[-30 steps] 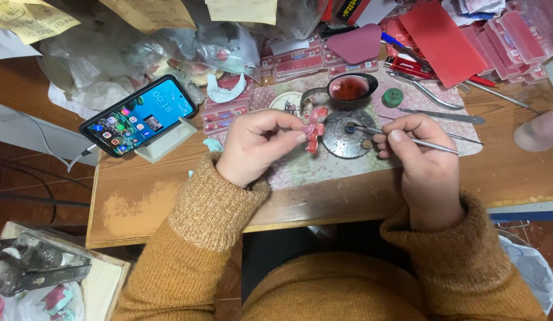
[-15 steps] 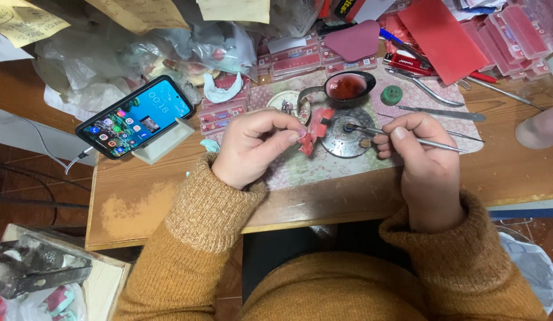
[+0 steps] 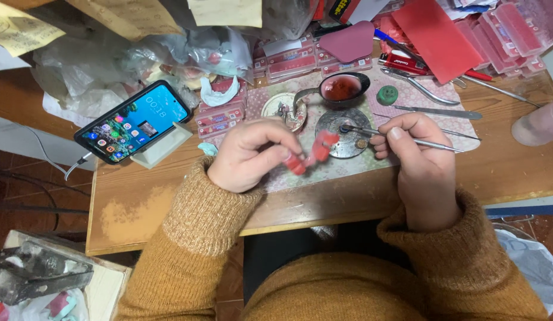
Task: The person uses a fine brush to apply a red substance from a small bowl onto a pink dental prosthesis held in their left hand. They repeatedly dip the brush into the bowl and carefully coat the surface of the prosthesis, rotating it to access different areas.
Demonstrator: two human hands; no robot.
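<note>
Head view, person seated at wooden table (image 3: 140, 202). Left hand (image 3: 253, 156) pinches small red piece (image 3: 312, 153), fingers clamped on its lower end; piece held just above patterned mat (image 3: 342, 169), beside round metal disc (image 3: 342, 134). Right hand (image 3: 416, 157) closed around thin metal tool (image 3: 407, 139); tool tip rests over disc. Behind disc: dark bowl (image 3: 342, 88) holding red material, green cap (image 3: 387, 95), pliers (image 3: 419, 86). Phone (image 3: 134, 122) with lit screen leans on white stand (image 3: 163, 147), far left. Red boxes (image 3: 288, 62) stacked behind.
</note>
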